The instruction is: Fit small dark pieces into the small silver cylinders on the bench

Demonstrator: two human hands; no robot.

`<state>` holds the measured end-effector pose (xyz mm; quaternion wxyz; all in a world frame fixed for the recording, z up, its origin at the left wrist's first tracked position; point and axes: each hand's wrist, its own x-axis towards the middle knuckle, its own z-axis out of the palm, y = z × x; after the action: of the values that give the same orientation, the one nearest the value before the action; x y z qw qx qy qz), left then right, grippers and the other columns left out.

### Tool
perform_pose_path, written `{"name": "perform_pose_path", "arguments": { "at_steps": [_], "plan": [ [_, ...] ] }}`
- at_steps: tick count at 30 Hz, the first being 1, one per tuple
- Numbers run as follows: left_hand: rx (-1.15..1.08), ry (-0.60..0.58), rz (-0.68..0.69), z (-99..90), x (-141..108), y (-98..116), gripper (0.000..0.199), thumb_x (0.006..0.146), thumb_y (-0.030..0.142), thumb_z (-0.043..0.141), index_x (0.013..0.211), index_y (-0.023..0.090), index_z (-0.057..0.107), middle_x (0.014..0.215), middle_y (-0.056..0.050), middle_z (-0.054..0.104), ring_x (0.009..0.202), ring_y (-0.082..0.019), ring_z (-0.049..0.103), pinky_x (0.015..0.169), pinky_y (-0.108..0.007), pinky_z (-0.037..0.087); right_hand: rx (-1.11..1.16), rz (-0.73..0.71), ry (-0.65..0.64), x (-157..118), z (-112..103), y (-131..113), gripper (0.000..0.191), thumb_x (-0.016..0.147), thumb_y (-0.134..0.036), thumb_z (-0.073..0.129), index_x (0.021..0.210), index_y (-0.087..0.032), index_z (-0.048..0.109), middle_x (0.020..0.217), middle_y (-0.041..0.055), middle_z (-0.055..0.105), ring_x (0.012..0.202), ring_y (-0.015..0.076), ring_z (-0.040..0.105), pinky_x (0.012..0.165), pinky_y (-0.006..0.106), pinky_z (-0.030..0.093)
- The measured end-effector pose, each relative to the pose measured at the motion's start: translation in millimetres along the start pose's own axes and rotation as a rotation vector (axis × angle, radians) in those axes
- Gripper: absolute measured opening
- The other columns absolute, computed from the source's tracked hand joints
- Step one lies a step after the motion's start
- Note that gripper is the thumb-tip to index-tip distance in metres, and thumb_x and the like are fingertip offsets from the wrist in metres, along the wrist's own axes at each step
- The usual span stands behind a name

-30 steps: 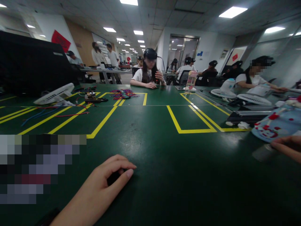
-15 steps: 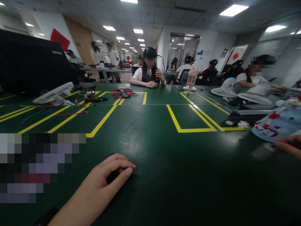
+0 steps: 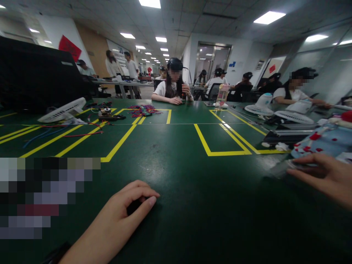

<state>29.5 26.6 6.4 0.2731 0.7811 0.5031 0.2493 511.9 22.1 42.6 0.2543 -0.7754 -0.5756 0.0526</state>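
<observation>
My left hand [image 3: 130, 205] rests on the green tabletop [image 3: 203, 198], its fingers loosely curled and the thumb tip close against the index fingertip. Nothing shows between them. On the right side, my right hand [image 3: 321, 174] pinches a small grey cylinder [image 3: 280, 169] between thumb and fingers. The cylinder is blurred and lies tilted just above or on the table; I cannot tell which. Just behind that hand is a light-blue bag-like thing with red and white decorations [image 3: 316, 141].
White fans [image 3: 294, 112] and dark metal parts [image 3: 288, 132] stand at the right. A pink bottle [image 3: 222, 96] is farther back. Bundled coloured wires [image 3: 144, 110], a tilted white fan [image 3: 64, 110] and a black monitor [image 3: 38, 77] are at the left. A person [image 3: 173, 86] sits opposite.
My right hand has come further into view, moving left with the grey cylinder in its fingers. The left hand stays where it was.
</observation>
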Motion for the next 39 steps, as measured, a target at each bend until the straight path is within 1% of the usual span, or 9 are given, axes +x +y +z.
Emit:
{"name": "perform_pose_path", "arguments": {
  "at_steps": [3,7,9,11,20,26,30,34,39],
  "plan": [
    [0.090,0.012,0.052,3.2,0.1,9.7,0.019,0.090,0.031,0.053,0.103,0.029,0.066,0.105,-0.003,0.065,0.097,-0.024,0.062,0.085,-0.037,0.050,0.598,0.009,-0.470,-27.9,27.7,-65.7,0.038,0.073,-0.038,0.071,0.105,-0.020,0.057,0.104,0.0110,0.063,0.092,0.0202,0.063,0.083,0.036,0.049],
    [0.091,0.088,0.179,15.7,4.0,35.8,0.040,0.080,0.030,0.066,0.118,0.035,0.058,0.120,-0.003,0.061,0.111,-0.028,0.055,0.095,-0.045,0.044,1.282,0.085,-1.153,-67.1,79.1,-142.0,0.032,0.080,-0.030,0.066,0.103,-0.015,0.050,0.100,0.0058,0.060,0.089,0.0145,0.062,0.084,0.035,0.050],
    [-0.016,0.081,0.242,22.0,7.8,47.2,0.045,0.078,0.023,0.068,0.120,0.034,0.057,0.122,-0.004,0.060,0.112,-0.027,0.055,0.096,-0.042,0.045,1.508,0.150,-1.335,-79.2,100.4,-164.6,0.029,0.083,-0.031,0.062,0.104,-0.014,0.050,0.096,0.0044,0.058,0.085,0.0116,0.061,0.083,0.034,0.049],
    [-0.101,0.070,0.277,26.0,11.2,53.1,0.041,0.079,0.017,0.065,0.116,0.032,0.059,0.117,-0.004,0.062,0.107,-0.024,0.058,0.092,-0.037,0.048,1.639,0.190,-1.412,-85.2,114.6,-176.0,0.031,0.085,-0.035,0.059,0.106,-0.014,0.051,0.095,0.0042,0.057,0.084,0.0108,0.060,0.083,0.033,0.049],
    [-0.077,0.159,0.306,28.3,10.9,48.7,0.048,0.080,0.018,0.065,0.122,0.036,0.052,0.116,0.000,0.064,0.104,-0.022,0.060,0.089,-0.035,0.049,1.730,0.248,-1.442,-90.3,125.0,-176.8,0.029,0.090,-0.037,0.052,0.100,-0.011,0.057,0.090,0.0048,0.057,0.076,0.0073,0.055,0.080,0.025,0.043],
    [-0.320,0.229,-0.030,20.6,15.4,58.6,0.023,0.074,0.023,0.068,0.095,0.024,0.058,0.085,0.001,0.069,0.078,-0.019,0.067,0.066,-0.027,0.052,1.664,0.239,-1.184,-96.5,102.1,-183.0,0.031,0.086,-0.034,0.057,0.114,-0.019,0.060,0.114,0.0064,0.054,0.086,0.0099,0.054,0.082,0.029,0.045],
    [-0.601,0.057,-0.197,21.0,18.6,59.3,0.021,0.075,0.036,0.070,0.085,0.019,0.060,0.074,0.001,0.068,0.067,-0.017,0.065,0.059,-0.025,0.049,1.374,-0.016,-0.958,-94.7,87.8,-182.4,0.035,0.085,-0.039,0.059,0.118,-0.027,0.061,0.111,0.0044,0.052,0.084,0.0082,0.050,0.074,0.023,0.044],
    [-1.011,-0.199,-0.414,30.2,11.6,63.3,0.035,0.081,0.051,0.062,0.081,0.016,0.062,0.072,-0.003,0.069,0.061,-0.015,0.065,0.057,-0.025,0.048,1.026,-0.335,-0.728,-91.7,87.4,-179.4,0.034,0.087,-0.041,0.057,0.119,-0.030,0.060,0.115,0.0023,0.048,0.099,0.0105,0.049,0.086,0.024,0.043],
    [-1.412,-0.458,-0.712,39.7,2.5,68.9,0.048,0.086,0.059,0.051,0.087,0.013,0.066,0.069,-0.007,0.073,0.056,-0.013,0.066,0.058,-0.022,0.048,0.986,-0.356,-0.764,-93.3,93.5,-180.0,0.040,0.094,-0.049,0.040,0.109,-0.020,0.063,0.105,0.0050,0.053,0.096,0.0119,0.052,0.087,0.027,0.043]
  ]
}}
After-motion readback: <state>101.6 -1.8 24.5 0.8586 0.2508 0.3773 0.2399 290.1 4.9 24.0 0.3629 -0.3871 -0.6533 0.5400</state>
